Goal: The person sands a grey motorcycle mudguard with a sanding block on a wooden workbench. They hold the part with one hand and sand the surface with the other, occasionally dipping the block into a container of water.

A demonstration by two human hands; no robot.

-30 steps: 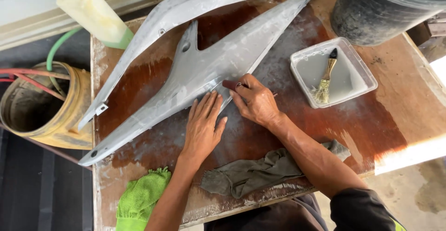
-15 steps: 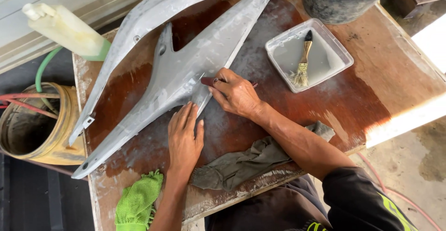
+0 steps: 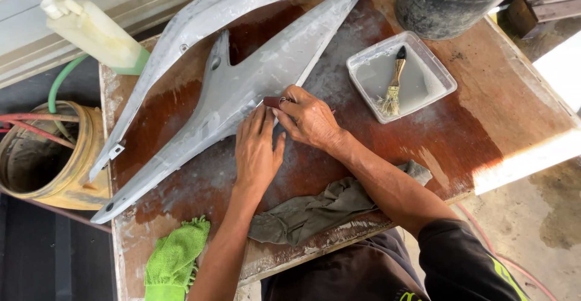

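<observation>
Shifted little since the earlier frames: both hands in the same spot on the panel, left fingers slid slightly further up onto it, the rest of the apparent drift most likely down to head movement.

Pressed flat on the grey fairing panel (image 3: 242, 104), left hand (image 3: 257, 152), fingers together and pointing up-left, palm down, holding nothing, only pinning the piece to the table. Closed around a small dark reddish block (image 3: 273, 102), right hand (image 3: 311, 119), thumb and fingers pinched on it; probably a sanding block or pad, though too much hidden by the fingers to say for sure. Block touching the panel's lower edge, just beyond the left fingertips, so both hands meeting at one spot near the panel's middle.

Long axis of the panel running diagonally, from low left near the table's front-left edge to high right toward the black bucket (image 3: 451, 1). Second grey panel (image 3: 200, 25) lying beside it, roughly parallel, further from the person. Right hand nearer the panel's upper stretch, left hand nearer the lower stretch.

Right of the hands, well apart: shallow white tray (image 3: 445, 83) with a paintbrush (image 3: 393, 86) lying in it. Near the forearms, a crumpled grey rag (image 3: 321, 207); at the front-left corner, a green cloth (image 3: 175, 255). Wet, stained wooden table (image 3: 514, 125) under all. Off the left side, a yellow bucket (image 3: 82, 155) and a pale plastic bottle (image 3: 94, 34).
</observation>
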